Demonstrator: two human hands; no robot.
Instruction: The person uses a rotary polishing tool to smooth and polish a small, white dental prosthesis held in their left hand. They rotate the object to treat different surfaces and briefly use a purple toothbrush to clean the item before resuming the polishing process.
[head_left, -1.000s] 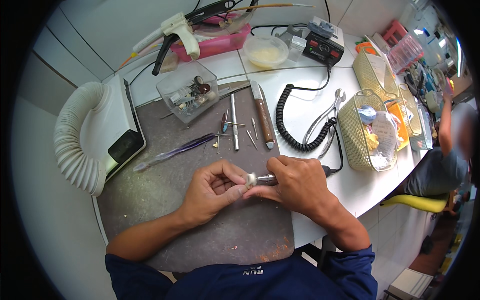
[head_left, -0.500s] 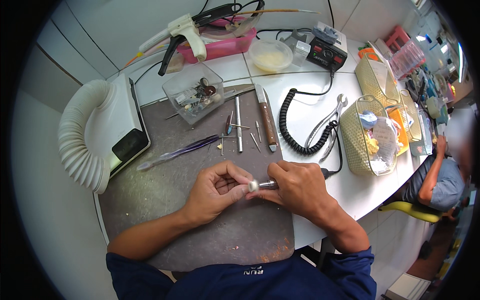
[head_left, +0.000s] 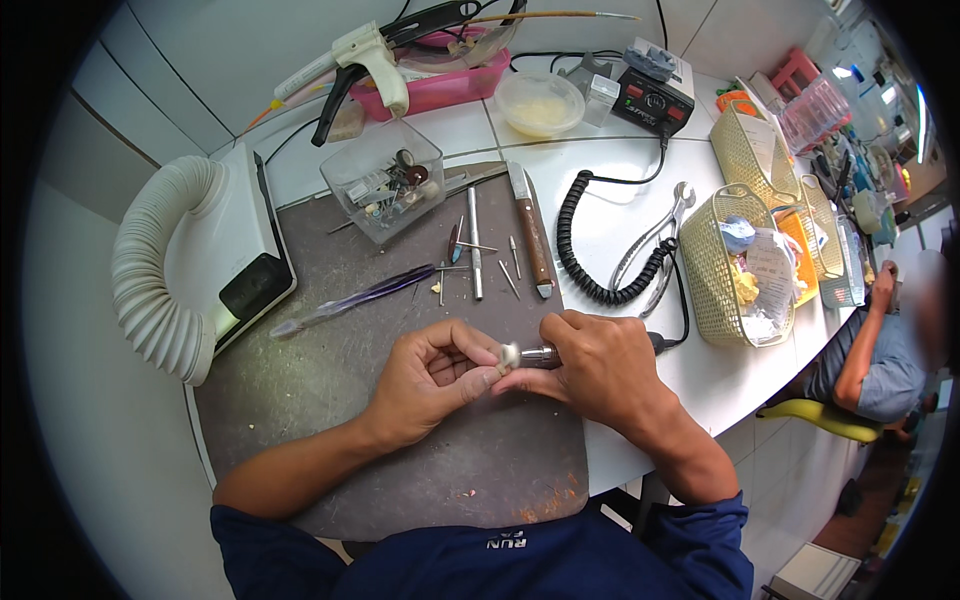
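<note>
"Underneath?"
"A scuffed grey-brown board (head_left: 310,395) on a white tabletop (head_left: 615,455)."
"The grip?"
"Right hand (head_left: 605,370) wrapped around a silver-and-black rotary handpiece (head_left: 540,357); left hand (head_left: 425,385) pinching a small pale piece (head_left: 503,370), partly finger-hidden, at the blurred white tip's (head_left: 511,355) seven o'clock."
"Nearby?"
"Brown wood-handled knife (head_left: 535,250) at twelve, clear plastic tub (head_left: 385,228) at eleven, black coiled cord (head_left: 568,240) at one."

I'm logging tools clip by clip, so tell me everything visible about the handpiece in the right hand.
The handpiece has a shiny, metal-looking front, a dark rear end and a pale, rounded, blurred tip. The right hand grips it, hiding its middle. Held over the grey mat, it points toward the left hand; whether its tip touches anything there is unclear. A black cord leaves its rear.
</note>
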